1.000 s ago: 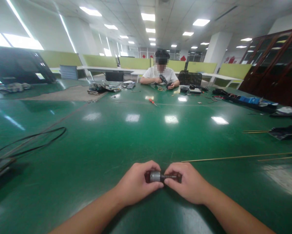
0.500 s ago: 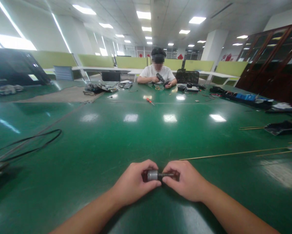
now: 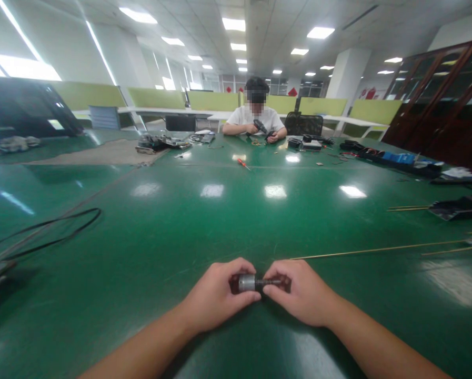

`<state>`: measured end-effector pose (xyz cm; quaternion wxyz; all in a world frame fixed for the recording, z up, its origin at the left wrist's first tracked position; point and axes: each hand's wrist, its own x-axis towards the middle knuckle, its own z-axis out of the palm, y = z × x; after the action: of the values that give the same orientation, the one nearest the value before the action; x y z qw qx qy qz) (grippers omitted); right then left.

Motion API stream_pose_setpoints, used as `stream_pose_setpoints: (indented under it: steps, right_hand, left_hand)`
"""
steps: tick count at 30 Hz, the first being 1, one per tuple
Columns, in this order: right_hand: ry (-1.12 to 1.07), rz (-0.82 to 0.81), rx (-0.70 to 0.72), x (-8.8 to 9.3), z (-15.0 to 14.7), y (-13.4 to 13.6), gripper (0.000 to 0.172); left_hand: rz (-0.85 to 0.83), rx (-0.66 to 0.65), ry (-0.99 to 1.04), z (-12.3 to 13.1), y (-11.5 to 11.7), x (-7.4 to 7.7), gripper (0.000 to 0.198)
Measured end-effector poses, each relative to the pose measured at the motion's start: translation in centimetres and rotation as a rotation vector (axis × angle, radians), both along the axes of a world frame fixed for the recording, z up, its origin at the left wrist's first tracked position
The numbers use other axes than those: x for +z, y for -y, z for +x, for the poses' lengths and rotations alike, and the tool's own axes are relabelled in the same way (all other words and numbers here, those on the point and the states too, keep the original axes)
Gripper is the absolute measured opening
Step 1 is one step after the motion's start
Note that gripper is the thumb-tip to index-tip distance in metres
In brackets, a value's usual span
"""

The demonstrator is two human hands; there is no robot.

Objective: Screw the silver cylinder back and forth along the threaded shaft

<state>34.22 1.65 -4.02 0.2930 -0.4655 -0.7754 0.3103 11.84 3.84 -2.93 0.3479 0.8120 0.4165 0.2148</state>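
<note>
Between my two hands lies a short silver metal cylinder (image 3: pixel 247 282) with a thin dark shaft (image 3: pixel 270 282) coming out of its right end. My left hand (image 3: pixel 222 289) curls round the cylinder, with the thumb in front and fingers behind. The shaft is pinched by my right hand (image 3: pixel 297 289), whose fingers partly cover its far end. Both hands are low over the green table (image 3: pixel 172 226). The exact kind of part is too small to make out.
Thin brass-coloured rods (image 3: pixel 378 249) lie to the right. A black cable loop (image 3: pixel 73 230) is at the left. Farther off are a red screwdriver (image 3: pixel 242 163), electronic parts (image 3: pixel 160 142) and a black tray (image 3: pixel 397 159). Opposite sits a person (image 3: pixel 255 118) holding a power drill (image 3: pixel 260 126).
</note>
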Motion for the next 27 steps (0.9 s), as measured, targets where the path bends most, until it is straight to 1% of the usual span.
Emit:
stream_pose_setpoints:
  steps: [12,22,27]
  right_hand:
    - [-0.004,-0.003,-0.001,0.13,0.08,-0.03,0.006]
    - [0.002,0.001,-0.018,-0.21,0.04,0.0,0.003]
    - [0.009,-0.006,-0.021,-0.16,0.04,0.03,0.003]
  left_hand:
    - [0.005,0.0,0.0,0.03,-0.02,-0.02,0.021]
    - [0.012,0.001,0.002,-0.07,-0.04,-0.34,0.021]
    - [0.006,0.001,0.013,-0.03,-0.05,-0.19,0.022]
